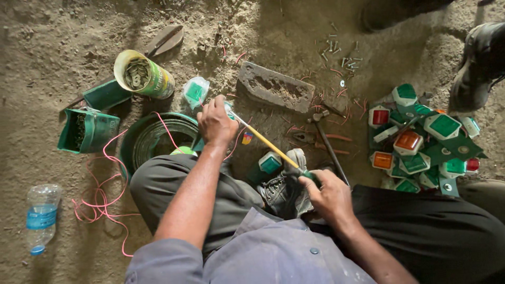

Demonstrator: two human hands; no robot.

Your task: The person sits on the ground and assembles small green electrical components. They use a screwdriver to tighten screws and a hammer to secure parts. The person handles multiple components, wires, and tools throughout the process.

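Head view looked down on a dirt floor (63, 31). At the lower left lay a clear plastic bottle (41, 216), and beside it pink wire (105, 200) tangled loosely. Above these stood a green box (88, 131), its contents too dark to tell, and at the upper left a tipped can (143, 74) full of small metal pieces. A green coil of strip (158, 138) sat just left of centre, partly hidden behind a knee.

Near centre, the left hand (216, 122) was curled shut over a small part, which the fingers hid almost wholly; only a pale edge showed. A yellow-shafted screwdriver (268, 144) ran from that part down to the right hand (329, 197), whose fingers were wrapped tight round the green handle. A grey shoe (284, 189) lay under the shaft.

Right of centre lay a grey block (276, 87), pliers (315, 139) and a hammer (329, 147). Loose screws (342, 55) were scattered above. At the right sat a heap of small lamps (421, 142), green, orange and red. Dark shoes (481, 63) of another person were cut off at the upper right.
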